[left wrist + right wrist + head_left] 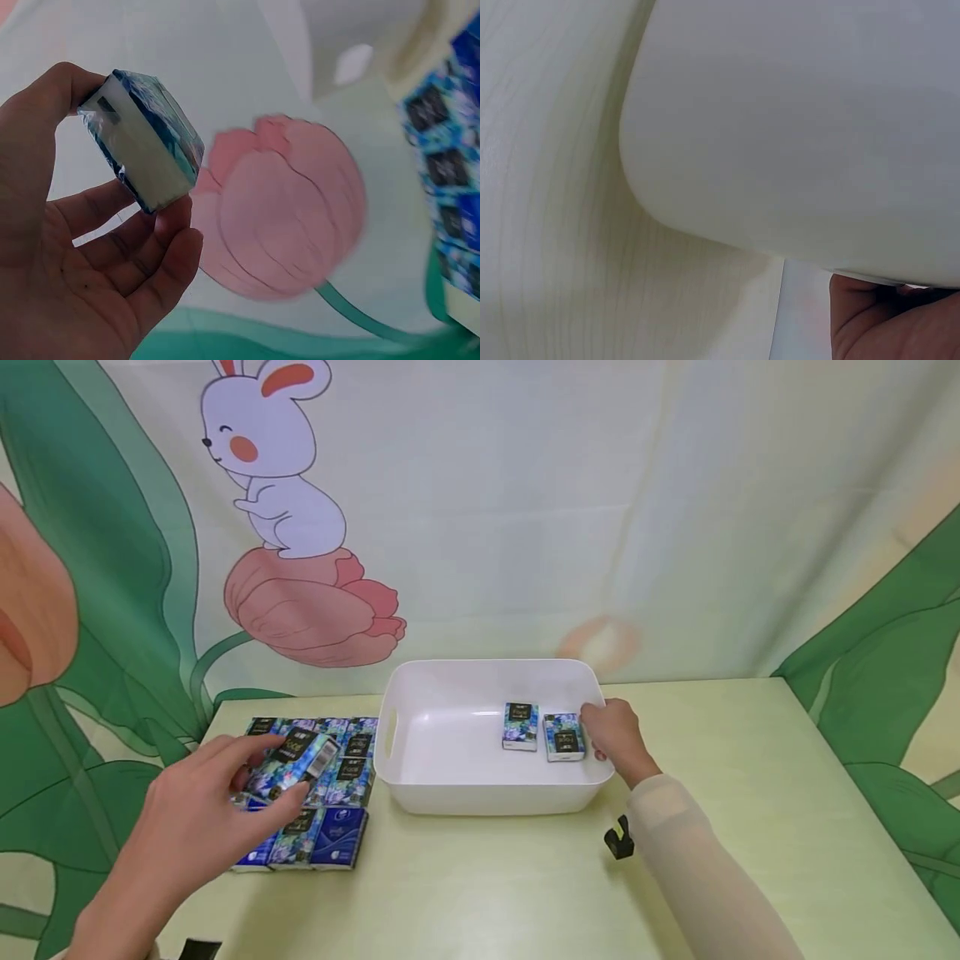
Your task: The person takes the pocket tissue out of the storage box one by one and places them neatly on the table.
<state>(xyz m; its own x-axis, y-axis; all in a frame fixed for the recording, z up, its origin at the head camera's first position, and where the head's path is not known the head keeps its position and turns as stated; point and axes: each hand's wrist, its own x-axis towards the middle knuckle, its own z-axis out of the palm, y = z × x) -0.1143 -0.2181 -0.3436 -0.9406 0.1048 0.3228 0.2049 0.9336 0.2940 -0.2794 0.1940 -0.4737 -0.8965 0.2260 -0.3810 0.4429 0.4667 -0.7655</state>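
Note:
Between its thumb and fingers, my left hand (198,806) pinches a small blue floral tissue pack (294,763), held above a block of similar packs. In the left wrist view that tissue pack (146,139) shows its pale side, gripped at its edges. A white plastic bin (450,802) stands on the table, and my right hand (618,735) grips its right rim, thumb over the edge. Inside the bin, towards the right, lie two tissue packs, a left one (520,727) and a right one (564,737). The right wrist view shows mostly the bin's outer wall (780,135).
Several tissue packs (348,781), floral and plain dark blue, lie in rows left of the bin on the pale wooden table (480,885). A curtain (510,527) printed with a rabbit and flowers hangs behind. A black clip-like piece (619,839) sits by the right sleeve.

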